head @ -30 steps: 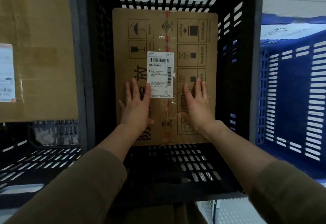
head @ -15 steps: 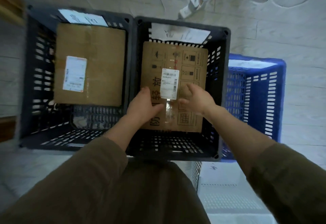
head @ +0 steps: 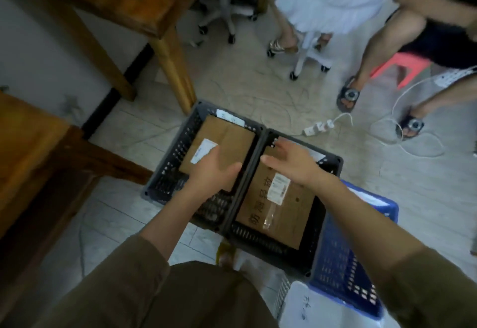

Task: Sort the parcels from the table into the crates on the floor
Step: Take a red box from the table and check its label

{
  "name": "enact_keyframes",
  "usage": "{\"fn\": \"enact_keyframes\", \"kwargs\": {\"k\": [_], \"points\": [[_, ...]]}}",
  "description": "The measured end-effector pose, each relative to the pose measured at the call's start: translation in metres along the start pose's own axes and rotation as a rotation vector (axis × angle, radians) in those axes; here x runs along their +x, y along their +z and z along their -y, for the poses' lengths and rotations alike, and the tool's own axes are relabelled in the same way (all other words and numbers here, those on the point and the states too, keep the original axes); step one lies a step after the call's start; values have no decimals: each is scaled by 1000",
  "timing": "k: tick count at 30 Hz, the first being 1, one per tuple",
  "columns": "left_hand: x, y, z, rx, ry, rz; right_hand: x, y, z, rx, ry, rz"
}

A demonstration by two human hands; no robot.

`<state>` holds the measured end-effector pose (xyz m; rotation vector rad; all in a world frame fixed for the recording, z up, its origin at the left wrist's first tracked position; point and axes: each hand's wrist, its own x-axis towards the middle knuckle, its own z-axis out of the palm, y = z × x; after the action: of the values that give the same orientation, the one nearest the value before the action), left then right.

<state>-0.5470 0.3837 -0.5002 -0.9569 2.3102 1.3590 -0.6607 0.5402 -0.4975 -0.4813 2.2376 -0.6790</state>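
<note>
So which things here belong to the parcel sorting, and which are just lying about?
Job: left black slotted plastic crate; brown cardboard parcel inside it; middle black slotted plastic crate; printed brown cardboard parcel inside it; blue plastic crate; left hand; right hand, both empty.
Lying about: white power strip; pink plastic stool; white wheeled chair base.

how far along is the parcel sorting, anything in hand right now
Done: the left parcel lies in the left dark crate, the right parcel in the right dark crate. In hand: nothing; the left hand and right hand hover open and empty above the crates. Left: unclear. The blue crate is mostly hidden inside, and the wooden table top is mostly out of view.
</note>
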Motion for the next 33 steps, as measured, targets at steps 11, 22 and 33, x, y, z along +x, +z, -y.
{"fn": "enact_keyframes", "kwargs": {"k": [11,22,33], "points": [[-189,-149,5,-35,-10,-424,-111,-8,203,-279,-470,20],[-379,-275,95,-193,-80,-900,-218,89,394,-316,-856,107],[-508,-368,215,-211,-153,-1054,-295,232,521,-295,-1044,139]]}}
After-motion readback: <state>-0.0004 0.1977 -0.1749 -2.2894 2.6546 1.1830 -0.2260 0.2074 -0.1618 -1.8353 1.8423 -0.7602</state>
